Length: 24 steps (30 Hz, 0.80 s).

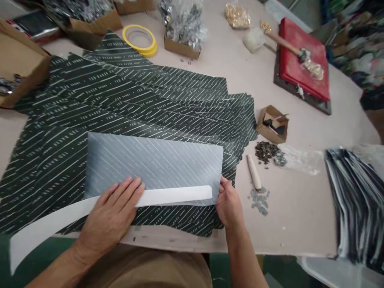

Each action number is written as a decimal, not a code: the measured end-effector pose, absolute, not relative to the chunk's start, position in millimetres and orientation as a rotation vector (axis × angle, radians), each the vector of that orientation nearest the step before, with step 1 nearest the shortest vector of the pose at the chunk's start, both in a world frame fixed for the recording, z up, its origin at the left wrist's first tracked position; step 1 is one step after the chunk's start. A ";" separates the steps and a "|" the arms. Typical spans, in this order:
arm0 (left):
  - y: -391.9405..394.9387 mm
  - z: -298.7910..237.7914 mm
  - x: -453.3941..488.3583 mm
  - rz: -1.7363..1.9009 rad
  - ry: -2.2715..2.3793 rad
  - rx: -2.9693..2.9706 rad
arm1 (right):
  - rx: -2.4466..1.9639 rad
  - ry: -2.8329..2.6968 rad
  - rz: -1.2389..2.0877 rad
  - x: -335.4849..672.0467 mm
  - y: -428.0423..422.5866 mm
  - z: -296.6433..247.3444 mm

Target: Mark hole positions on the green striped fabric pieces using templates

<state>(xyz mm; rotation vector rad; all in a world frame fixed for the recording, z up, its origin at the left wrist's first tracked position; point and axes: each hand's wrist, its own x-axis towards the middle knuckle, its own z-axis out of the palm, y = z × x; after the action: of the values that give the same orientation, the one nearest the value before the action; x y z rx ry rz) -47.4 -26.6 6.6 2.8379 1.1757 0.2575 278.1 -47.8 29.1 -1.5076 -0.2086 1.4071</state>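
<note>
A translucent greyish sheet (156, 162) lies over black printed sheets (120, 100) with white slanted lettering, which show through it. Along its near edge runs a long white strip (177, 196); the strip's left end curves out past the table's front edge. My left hand (115, 214) rests flat on the strip and the sheet's near edge, fingers stretched out side by side. At the sheet's lower right corner, my right hand (229, 202) pinches the edge between thumb and fingers. Part of the strip is hidden beneath my left hand.
Yellow tape rolls (139, 40) and boxes of wrapped metal parts (183, 24) stand at the back. To the right are a small carton (272, 124), dark metal bits (265, 151), a pale rod (253, 172), a hammer (285, 44) on a red block (303, 60), and stacked dark strips (357, 204).
</note>
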 end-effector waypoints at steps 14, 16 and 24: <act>-26.2 -0.9 -48.5 0.396 1.145 2.909 | -1.506 -0.529 1.060 263.4 -74.6 4.3; -27.0 1.0 -46.0 0.461 1.151 2.920 | -1.487 -0.547 1.013 263.7 -77.4 -0.1; -26.1 -28.2 -64.6 0.973 1.050 2.827 | -1.548 -0.769 0.739 253.3 -75.6 -10.3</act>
<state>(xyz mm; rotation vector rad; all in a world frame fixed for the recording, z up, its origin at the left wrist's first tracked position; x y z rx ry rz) -64.6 -26.1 -28.2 2.8275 1.0502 0.9727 253.3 -75.6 -10.3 -1.5484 -0.7689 0.7393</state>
